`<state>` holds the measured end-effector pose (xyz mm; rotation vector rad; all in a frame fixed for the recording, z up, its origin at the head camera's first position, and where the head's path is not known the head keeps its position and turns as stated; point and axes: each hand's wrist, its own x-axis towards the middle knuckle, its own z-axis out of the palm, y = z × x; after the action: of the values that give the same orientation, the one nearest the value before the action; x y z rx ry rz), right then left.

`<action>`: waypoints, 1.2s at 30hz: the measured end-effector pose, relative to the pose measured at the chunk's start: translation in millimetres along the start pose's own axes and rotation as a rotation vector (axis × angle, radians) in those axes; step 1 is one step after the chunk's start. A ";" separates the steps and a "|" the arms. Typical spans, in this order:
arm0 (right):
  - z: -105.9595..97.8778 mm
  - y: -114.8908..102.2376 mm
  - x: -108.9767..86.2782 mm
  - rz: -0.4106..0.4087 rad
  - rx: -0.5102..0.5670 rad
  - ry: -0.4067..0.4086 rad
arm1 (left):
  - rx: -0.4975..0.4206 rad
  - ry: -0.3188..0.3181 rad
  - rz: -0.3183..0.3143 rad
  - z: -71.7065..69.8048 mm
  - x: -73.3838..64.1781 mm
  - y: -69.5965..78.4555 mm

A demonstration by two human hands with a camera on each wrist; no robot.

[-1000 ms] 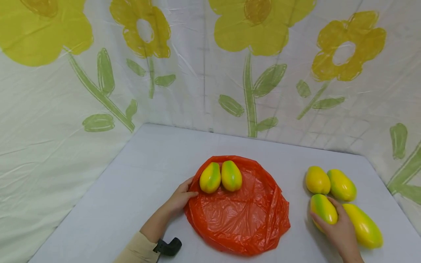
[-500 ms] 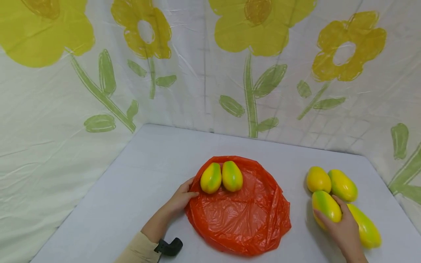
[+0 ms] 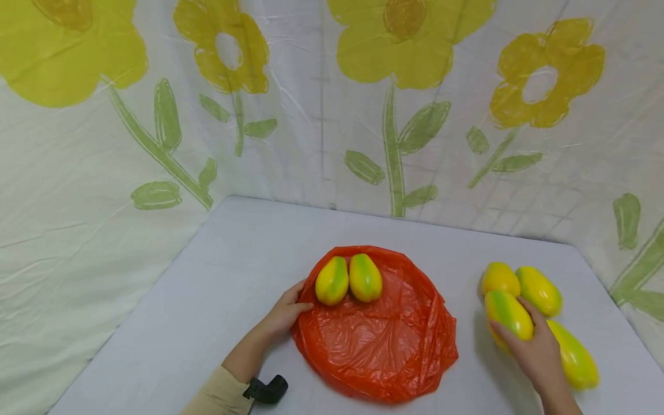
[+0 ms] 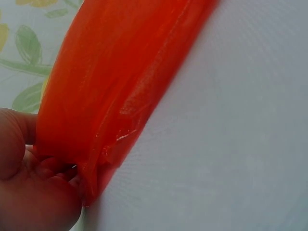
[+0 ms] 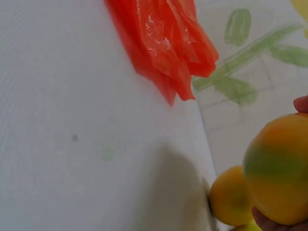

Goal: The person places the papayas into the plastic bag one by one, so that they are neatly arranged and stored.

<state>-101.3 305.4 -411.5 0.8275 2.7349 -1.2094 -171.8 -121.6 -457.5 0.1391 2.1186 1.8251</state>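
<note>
A red plastic bag lies spread open on the table, its rim rolled into a round. Two yellow-green papayas rest side by side at its back left. My left hand pinches the bag's left rim, thumb over the edge and fingers beneath it, as the left wrist view shows. To the right of the bag, my right hand holds another papaya between thumb and fingers. In the right wrist view this held papaya hangs above the table, with its shadow below.
More papayas lie around the right hand: a rounder one, one at the back and a longer one beside the hand. The white table ends at a flower-printed cloth behind.
My right hand has raised the papaya from beside the others and moved it slightly back. My left hand and the bag have stayed in place.
</note>
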 end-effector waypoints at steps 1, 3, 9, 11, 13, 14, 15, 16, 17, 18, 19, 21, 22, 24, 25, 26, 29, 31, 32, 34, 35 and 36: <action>0.2 -2.4 0.1 -0.013 0.002 0.003 | 0.000 0.001 0.001 -0.1 0.1 0.0; 0.9 -7.9 0.2 -0.047 0.014 0.007 | 0.003 0.003 0.003 -0.3 0.4 -0.3; 8.8 -28.7 -0.8 -0.124 0.076 -0.005 | 0.009 0.012 0.000 -0.1 0.1 -0.5; 12.5 -36.8 -0.5 -0.155 0.083 -0.015 | 0.007 0.012 0.000 -0.3 -0.2 -0.3; 16.7 -45.1 -0.1 -0.189 0.089 -0.025 | 0.002 0.006 0.001 -0.4 -0.7 0.2; 19.0 -49.2 0.5 -0.204 0.093 -0.029 | 0.005 0.001 0.007 -0.5 -0.9 0.3; 21.5 -53.3 1.4 -0.221 0.097 -0.033 | 0.002 -0.003 0.005 -0.7 -1.0 0.3; 24.1 -57.4 2.1 -0.237 0.102 -0.035 | -0.001 -0.007 0.005 -0.9 -1.1 0.3; 26.7 -61.3 3.1 -0.250 0.107 -0.040 | -0.003 -0.010 0.004 -1.0 -1.0 0.1; 29.4 -65.0 4.0 -0.263 0.110 -0.039 | -0.004 -0.012 0.002 -1.1 -0.8 -0.1; 32.1 -68.7 5.4 -0.275 0.112 -0.041 | -0.004 -0.014 0.002 -1.2 -0.8 -0.1; 37.6 -75.3 8.3 -0.293 0.114 -0.057 | -0.009 -0.012 0.000 -1.3 -0.6 -0.2; 40.7 -78.2 9.8 -0.301 0.116 -0.067 | -0.009 -0.010 0.000 -1.4 -0.4 -0.4; 47.6 -83.3 13.0 -0.312 0.117 -0.092 | -0.004 -0.007 0.003 -1.2 -0.1 -0.6; 51.3 -85.7 14.6 -0.315 0.121 -0.108 | 0.000 -0.002 0.002 -1.0 0.0 -0.6; 55.2 -88.0 16.1 -0.318 0.125 -0.119 | 0.003 0.002 0.001 -0.8 0.2 -0.6; 67.6 -94.2 20.0 -0.327 0.143 -0.141 | 0.004 0.010 -0.007 -0.2 0.4 -0.5; 75.5 -99.0 21.6 -0.330 0.165 -0.150 | -0.002 0.008 -0.010 -0.1 0.0 0.2; 79.1 -101.8 21.6 -0.329 0.175 -0.154 | -0.005 0.004 -0.009 -0.2 -0.3 0.4; 85.9 -107.3 22.2 -0.329 0.191 -0.161 | -0.001 -0.005 -0.002 -0.9 -0.4 0.1; 89.0 -109.8 21.9 -0.330 0.199 -0.164 | 0.002 -0.010 0.002 -1.3 -0.5 0.0; 91.9 -112.1 21.9 -0.332 0.207 -0.167 | 0.005 -0.016 0.007 -1.7 -0.3 -0.5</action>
<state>-190.4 189.1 -404.9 0.2667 2.7130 -1.5597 -171.9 -123.3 -457.6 0.1619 2.1150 1.8167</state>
